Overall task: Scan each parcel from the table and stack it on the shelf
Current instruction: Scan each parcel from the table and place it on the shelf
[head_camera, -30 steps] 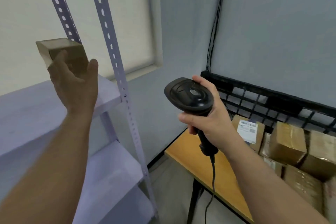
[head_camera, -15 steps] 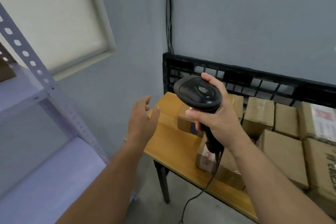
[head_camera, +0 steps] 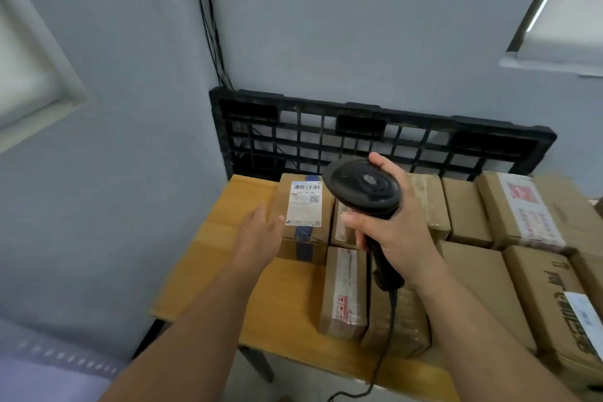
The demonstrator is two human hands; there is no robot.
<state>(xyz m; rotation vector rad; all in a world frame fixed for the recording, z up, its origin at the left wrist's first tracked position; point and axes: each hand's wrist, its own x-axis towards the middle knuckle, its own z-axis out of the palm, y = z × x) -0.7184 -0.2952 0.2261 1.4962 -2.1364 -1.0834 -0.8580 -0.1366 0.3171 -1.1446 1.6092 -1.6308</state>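
Matte round-headed scanner [head_camera: 365, 184] in right hand [head_camera: 398, 238] (boxy cardboard parcels [head_camera: 483, 280] below)

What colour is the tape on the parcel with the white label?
Dark blue; the tape shows best in the head view.

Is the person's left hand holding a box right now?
No, the left hand is open and empty, stretched toward the labelled parcel on the table, while the right hand grips the scanner.
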